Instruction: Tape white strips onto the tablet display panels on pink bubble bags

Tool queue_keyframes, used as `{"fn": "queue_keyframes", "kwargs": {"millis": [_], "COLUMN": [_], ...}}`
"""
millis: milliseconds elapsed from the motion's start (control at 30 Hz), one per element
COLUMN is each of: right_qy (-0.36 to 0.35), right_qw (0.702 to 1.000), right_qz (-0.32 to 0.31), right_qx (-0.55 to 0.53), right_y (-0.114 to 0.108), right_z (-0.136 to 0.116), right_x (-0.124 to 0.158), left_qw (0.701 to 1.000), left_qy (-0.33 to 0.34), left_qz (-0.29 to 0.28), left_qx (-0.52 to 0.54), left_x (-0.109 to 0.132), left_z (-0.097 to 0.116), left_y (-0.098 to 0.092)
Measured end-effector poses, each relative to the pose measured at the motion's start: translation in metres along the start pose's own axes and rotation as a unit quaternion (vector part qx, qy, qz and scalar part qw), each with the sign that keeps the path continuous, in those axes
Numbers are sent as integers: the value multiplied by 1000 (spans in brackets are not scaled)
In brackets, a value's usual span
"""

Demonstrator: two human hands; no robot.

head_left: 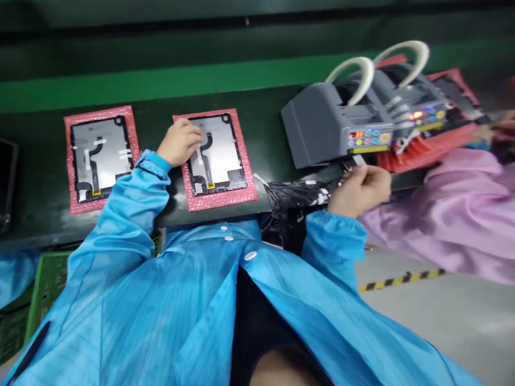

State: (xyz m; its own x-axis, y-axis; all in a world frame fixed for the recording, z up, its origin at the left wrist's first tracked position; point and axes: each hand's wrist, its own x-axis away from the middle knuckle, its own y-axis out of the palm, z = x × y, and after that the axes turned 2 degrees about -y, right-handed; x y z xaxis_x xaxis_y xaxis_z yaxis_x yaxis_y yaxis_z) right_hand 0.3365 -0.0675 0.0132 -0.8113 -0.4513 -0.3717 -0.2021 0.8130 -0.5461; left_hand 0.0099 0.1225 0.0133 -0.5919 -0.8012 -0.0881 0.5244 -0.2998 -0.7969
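Observation:
My left hand (181, 142) rests at the upper left edge of a tablet screen panel (221, 153), fingers curled and pressed together; what is in them, if anything, is hidden. The panel lies silver back up, with a black flex cable (207, 163) and a white strip (199, 156) just under my fingertips. Beneath it is a pink bubble-wrap sheet (221, 203). My right hand (360, 190) is closed in a pinch at the front of a grey tape dispenser (330, 126), on a small pale strip of tape (358, 160).
A second panel (107, 155), with several white tape strips, lies on pink bubble wrap to the left. Black cables (293, 195) bundle along the bench edge. Another dispenser (414, 102) and red bubble bags (426, 147) stand right, near a co-worker's pink sleeve (450, 214). A green crate (48, 284) sits below left.

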Motion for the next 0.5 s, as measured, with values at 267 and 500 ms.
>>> {"fn": "queue_keyframes", "kwargs": {"millis": [267, 500], "right_qy": [-65, -130], "right_qw": [891, 841], "right_qz": [-430, -525], "right_qx": [-132, 18], "right_y": [91, 179], "right_z": [-95, -133], "right_x": [32, 39], "left_qw": [995, 988], "left_qy": [-3, -15], "left_qz": [-56, -56], "left_qx": [87, 141], "left_x": [0, -2], "left_z": [-11, -18], "left_y": [16, 20]}}
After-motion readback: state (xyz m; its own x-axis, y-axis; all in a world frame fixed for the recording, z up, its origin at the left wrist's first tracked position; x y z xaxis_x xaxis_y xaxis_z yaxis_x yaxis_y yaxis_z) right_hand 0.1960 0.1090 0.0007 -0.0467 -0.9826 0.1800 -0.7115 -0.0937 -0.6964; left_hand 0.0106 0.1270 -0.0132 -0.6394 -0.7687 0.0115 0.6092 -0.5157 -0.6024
